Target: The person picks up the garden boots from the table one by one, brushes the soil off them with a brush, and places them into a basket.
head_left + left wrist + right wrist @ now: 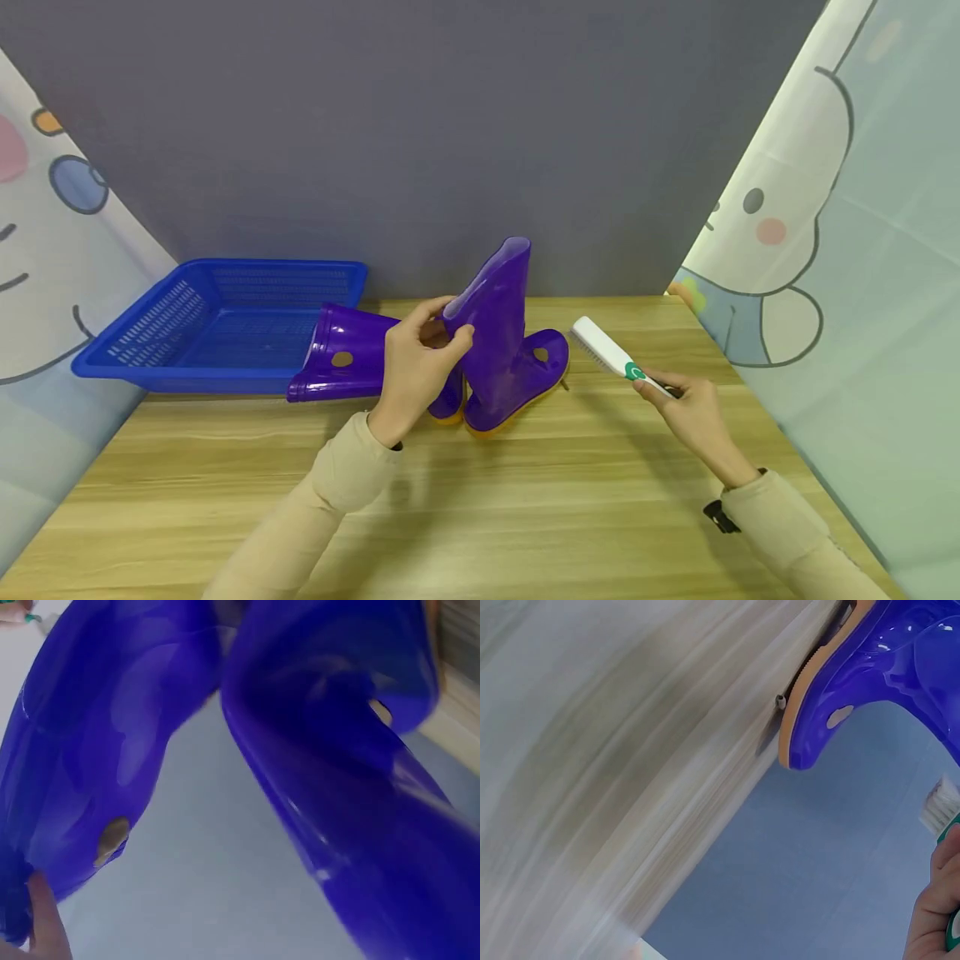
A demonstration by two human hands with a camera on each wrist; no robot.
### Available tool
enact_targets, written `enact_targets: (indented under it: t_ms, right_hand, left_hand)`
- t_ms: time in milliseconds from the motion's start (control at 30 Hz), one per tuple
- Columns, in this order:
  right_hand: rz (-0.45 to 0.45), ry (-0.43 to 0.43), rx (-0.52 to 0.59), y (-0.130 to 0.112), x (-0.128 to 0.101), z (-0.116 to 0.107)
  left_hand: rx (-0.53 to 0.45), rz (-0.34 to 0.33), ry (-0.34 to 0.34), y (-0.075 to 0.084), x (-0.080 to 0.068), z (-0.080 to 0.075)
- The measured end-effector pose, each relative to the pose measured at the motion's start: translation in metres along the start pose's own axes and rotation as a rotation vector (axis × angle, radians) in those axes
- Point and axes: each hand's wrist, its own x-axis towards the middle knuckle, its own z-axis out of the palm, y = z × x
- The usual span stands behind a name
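The upright boot (501, 333) is pinched at its shaft rim by the left hand (417, 362). The brush (609, 352) is gripped by the right hand (693, 412) at 3 o'clock of the boot.

Lying boot (345, 358) toe hidden behind left hand (416, 367); brush (611, 354) handle end buried in right hand (693, 412); right wrist view: table (630, 772) motion-blurred, brush cut by edge
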Motion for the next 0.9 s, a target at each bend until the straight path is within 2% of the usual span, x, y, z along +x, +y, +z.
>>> enact_targets:
  t_ms: [100, 200, 300, 433, 600, 700, 833, 900]
  right_hand:
    - [0.008, 0.01, 0.002, 0.001, -0.001, -0.003]
    - [0.016, 0.026, -0.003, 0.004, 0.0, -0.007]
    - [0.027, 0.039, -0.01, 0.006, 0.0, -0.01]
    - [0.038, 0.051, -0.02, 0.007, 0.001, -0.016]
    - [0.043, 0.062, -0.021, 0.008, -0.001, -0.021]
    - [0.046, 0.083, -0.02, 0.009, -0.002, -0.023]
    - [0.06, 0.111, -0.021, 0.01, -0.004, -0.026]
    - [0.069, 0.114, -0.017, 0.01, -0.005, -0.027]
  left_hand:
    - [0.123, 0.041, 0.019, 0.002, -0.004, 0.0]
    - [0.177, 0.041, 0.013, 0.004, 0.0, 0.004]
    - [0.128, 0.005, 0.008, 0.005, 0.017, 0.016]
    - [0.072, -0.047, -0.037, 0.009, 0.047, 0.032]
    - [0.132, -0.062, -0.086, 0.019, 0.076, 0.044]
    - [0.145, -0.056, -0.079, 0.026, 0.086, 0.048]
    - [0.054, -0.029, -0.069, 0.038, 0.09, 0.049]
    - [0.008, 0.007, -0.073, 0.044, 0.09, 0.048]
